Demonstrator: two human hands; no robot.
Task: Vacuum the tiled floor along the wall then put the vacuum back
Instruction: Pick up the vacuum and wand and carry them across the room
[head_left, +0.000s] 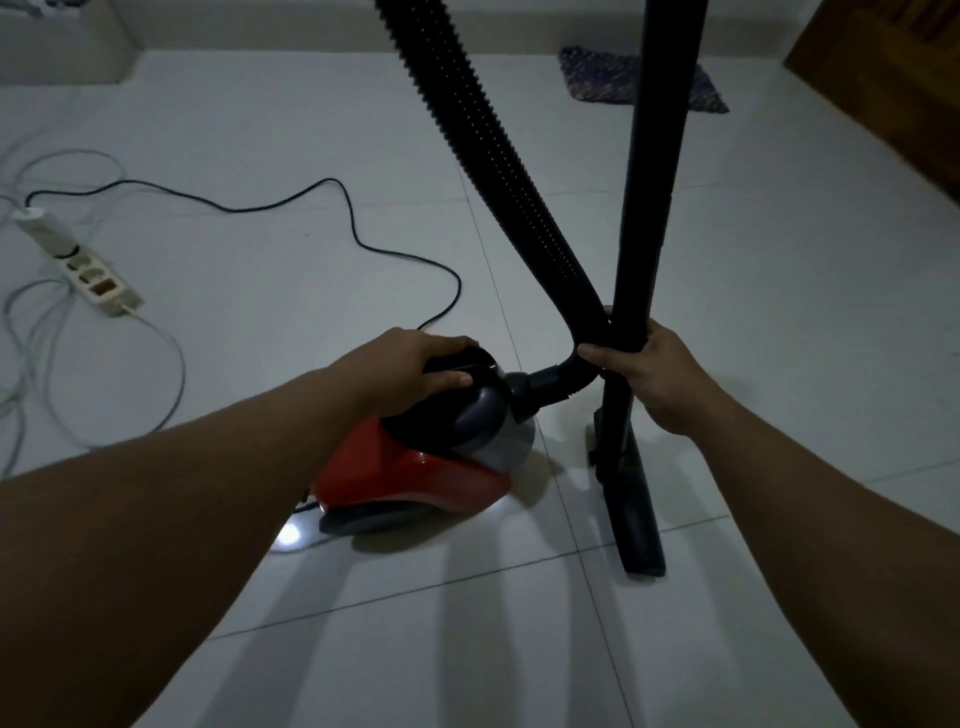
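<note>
The floor (779, 312) is pale tile. On it sits the red vacuum (415, 478), its hose (493, 156) arching up out of view. The wand (660, 156) stands upright beside it, head (636, 519) on the tile. The left hand (415, 369) is closed over the vacuum's handle; the right hand (644, 374) is wrapped round wand and hose together. Best to lift both as one, keeping the hose slack. The cord (311, 192) trails to a power strip (83, 265) (a trip risk). A mat (623, 78) lies ahead.
</note>
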